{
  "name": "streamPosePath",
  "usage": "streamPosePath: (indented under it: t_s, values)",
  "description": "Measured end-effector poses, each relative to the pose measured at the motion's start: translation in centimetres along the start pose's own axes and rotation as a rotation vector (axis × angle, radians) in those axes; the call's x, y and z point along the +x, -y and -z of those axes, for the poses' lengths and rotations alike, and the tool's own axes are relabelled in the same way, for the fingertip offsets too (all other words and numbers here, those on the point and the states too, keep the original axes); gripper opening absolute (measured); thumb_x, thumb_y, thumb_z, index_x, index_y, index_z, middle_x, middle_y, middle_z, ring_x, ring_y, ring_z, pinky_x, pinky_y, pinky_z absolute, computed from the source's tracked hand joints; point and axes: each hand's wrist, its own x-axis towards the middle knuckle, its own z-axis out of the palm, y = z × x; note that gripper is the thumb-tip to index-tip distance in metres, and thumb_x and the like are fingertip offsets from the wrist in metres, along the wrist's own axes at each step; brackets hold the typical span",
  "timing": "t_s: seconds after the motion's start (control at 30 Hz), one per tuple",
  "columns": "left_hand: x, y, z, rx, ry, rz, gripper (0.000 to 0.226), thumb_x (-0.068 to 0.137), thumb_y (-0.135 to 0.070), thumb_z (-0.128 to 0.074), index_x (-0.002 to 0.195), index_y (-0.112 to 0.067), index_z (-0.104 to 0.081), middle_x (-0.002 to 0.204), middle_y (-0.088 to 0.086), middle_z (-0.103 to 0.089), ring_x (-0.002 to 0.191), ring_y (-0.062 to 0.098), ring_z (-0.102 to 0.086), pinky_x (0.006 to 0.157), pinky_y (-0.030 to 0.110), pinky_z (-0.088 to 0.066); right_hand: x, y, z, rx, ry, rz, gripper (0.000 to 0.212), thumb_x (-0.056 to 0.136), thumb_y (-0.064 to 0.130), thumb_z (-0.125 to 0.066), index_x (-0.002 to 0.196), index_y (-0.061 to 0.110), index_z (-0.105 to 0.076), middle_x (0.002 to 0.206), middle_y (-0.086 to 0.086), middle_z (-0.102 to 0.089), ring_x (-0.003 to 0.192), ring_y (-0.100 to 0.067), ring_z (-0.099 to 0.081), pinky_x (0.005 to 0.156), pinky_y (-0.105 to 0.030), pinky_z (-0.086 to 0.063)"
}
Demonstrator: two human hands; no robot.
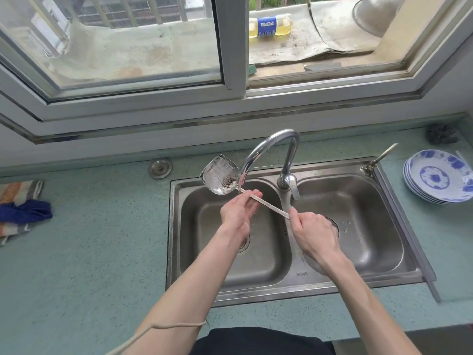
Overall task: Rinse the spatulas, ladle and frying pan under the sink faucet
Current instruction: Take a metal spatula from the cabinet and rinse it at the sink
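A steel spatula (220, 178) with a dark burnt streak on its blade is held over the left basin of the double sink (258, 294), blade up by the faucet (271, 147) spout. My right hand (313, 233) grips the end of its thin handle. My left hand (239, 210) lies along the handle just below the blade, fingers nearly straight against it. I cannot make out running water. No ladle or frying pan is in view.
A stack of blue-and-white plates (439, 176) sits on the counter to the right, a dark scrubber (441, 134) behind it. Folded cloths (20, 207) lie at the far left. A round metal cap (160, 168) is set in the counter behind the sink.
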Motion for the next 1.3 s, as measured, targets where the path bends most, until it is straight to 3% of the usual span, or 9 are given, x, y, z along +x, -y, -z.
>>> streamPosePath:
  t_s: [0.27,0.4,0.57,0.7,0.77,0.83,1.03,1.17,1.3]
  values:
    - [1.6,-2.3,1.9,0.027,-0.102,-0.063,0.017,0.092,0.002,-0.070,0.106,0.007,-0.064,0.096,0.022,-0.074,0.078,0.026,-0.074,0.074,0.037,-0.065,-0.6,-1.9,1.9,0.006,0.015,-0.006,0.063,0.106,0.052,-0.031,0.065,0.013,-0.059,0.071,-0.009,-0.063,0.076,-0.037,-0.054,0.070,-0.038,-0.037]
    - [3.0,-2.5,3.9,0.488,-0.167,-0.269,0.030,0.077,-0.016,-0.085,0.105,-0.008,-0.076,0.096,0.005,-0.079,0.084,0.015,-0.075,0.089,0.039,-0.061,-0.4,-3.3,2.8,-0.050,-0.003,-0.015,0.063,0.105,0.051,-0.033,0.062,0.014,-0.058,0.070,-0.008,-0.066,0.076,-0.037,-0.060,0.068,-0.036,-0.041]
    - [2.1,-2.1,3.7,0.594,-0.095,-0.328,0.037,0.102,-0.031,-0.060,0.089,0.001,-0.073,0.076,0.017,-0.077,0.065,0.035,-0.076,0.061,0.043,-0.064,-0.1,-3.4,3.7,-0.133,-0.081,-0.005,0.060,0.105,0.049,-0.033,0.071,0.016,-0.069,0.073,-0.009,-0.068,0.077,-0.039,-0.062,0.069,-0.038,-0.047]
    - [3.9,-1.3,5.0,0.674,-0.103,-0.293,0.051,0.093,-0.056,-0.063,0.087,-0.007,-0.075,0.083,0.016,-0.078,0.075,0.036,-0.076,0.074,0.052,-0.064,0.2,-3.5,4.2,-0.173,-0.097,-0.015,0.059,0.106,0.047,-0.034,0.070,0.014,-0.068,0.065,-0.007,-0.059,0.069,-0.037,-0.054,0.064,-0.037,-0.041]
    - [3.5,-1.4,5.3,0.750,-0.082,-0.327,0.029,0.079,-0.042,-0.078,0.094,-0.017,-0.077,0.094,0.003,-0.080,0.087,0.021,-0.076,0.083,0.041,-0.062,0.2,-3.9,4.4,-0.185,-0.105,-0.023,0.059,0.106,0.046,-0.035,0.066,0.014,-0.064,0.065,-0.008,-0.060,0.072,-0.039,-0.060,0.064,-0.037,-0.040]
    - [2.5,-1.8,4.9,0.760,-0.047,-0.392,0.036,0.071,-0.025,-0.084,0.106,-0.021,-0.074,0.097,-0.005,-0.079,0.092,0.011,-0.075,0.083,0.031,-0.060,0.1,-4.1,4.6,-0.190,-0.123,-0.024,0.058,0.106,0.045,-0.036,0.060,0.016,-0.058,0.065,-0.009,-0.060,0.074,-0.041,-0.063,0.063,-0.037,-0.041]
    - [2.1,-1.5,4.0,0.734,-0.140,-0.456,0.035,0.102,-0.036,-0.058,0.086,-0.006,-0.069,0.080,0.007,-0.074,0.071,0.024,-0.073,0.067,0.037,-0.060,0.1,-3.7,4.9,-0.197,-0.175,-0.010,0.056,0.105,0.044,-0.041,0.068,0.013,-0.070,0.060,-0.006,-0.053,0.073,-0.042,-0.064,0.060,-0.036,-0.038]
    - [1.7,-2.0,3.7,0.697,-0.074,-0.448,0.016,0.086,-0.006,-0.071,0.100,-0.014,-0.075,0.090,-0.001,-0.077,0.085,0.015,-0.071,0.078,0.026,-0.056,0.1,-3.8,5.8,-0.237,-0.185,0.018,0.053,0.104,0.048,-0.046,0.069,0.018,-0.073,0.066,-0.009,-0.064,0.075,-0.041,-0.067,0.060,-0.035,-0.037]
    - [1.8,-2.2,4.4,0.799,-0.079,-0.523,0.009,0.081,-0.017,-0.079,0.086,-0.022,-0.073,0.080,-0.005,-0.076,0.074,0.013,-0.070,0.072,0.030,-0.055,0.1,-3.9,5.8,-0.264,-0.200,0.035,0.052,0.102,0.050,-0.047,0.070,0.021,-0.075,0.066,-0.009,-0.067,0.074,-0.040,-0.067,0.059,-0.034,-0.037]
